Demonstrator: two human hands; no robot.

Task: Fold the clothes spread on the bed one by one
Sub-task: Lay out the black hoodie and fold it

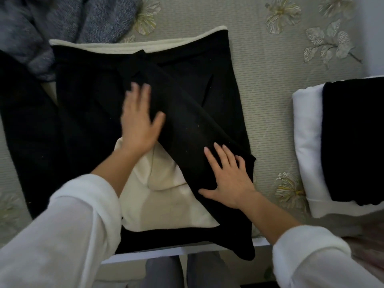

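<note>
Right, black garment (187,69) is laid flat mid-bed, dead centre of our view, cream lining (166,204) exposed from centre down to 6 o'clock and as a thin strip along its 12 o'clock edge. One black sleeve (187,125) lies folded diagonally across the body, running from about 11 o'clock down to 5 o'clock.

Left hand (139,123): flat, palm down, fingers straight, thumb spread out towards 3 o'clock. It rests on the black fabric at the sleeve's 9 o'clock edge, heel of the palm over the cream lining. Slight blur on the fingertips.

Right hand (228,179): flat, fingers spread, pressing on the lower end of the sleeve at 5 o'clock. Neither hand pinches anything.

More black fabric (27,121) at 9 o'clock, touching the garment; we cannot tell whether it is the same piece.

Outward: grey-blue knit (52,21) bunched at 11 o'clock, overlapping that black fabric. At 3 o'clock, well apart from the garment, a folded white piece (305,132) with a folded black piece (353,138) on top. All of it sits on the bed (270,59), grey cover with pale flower print. White cuffs (62,235) on both arms; grey trouser legs (162,273) at 6 o'clock, below the bed's edge.
</note>
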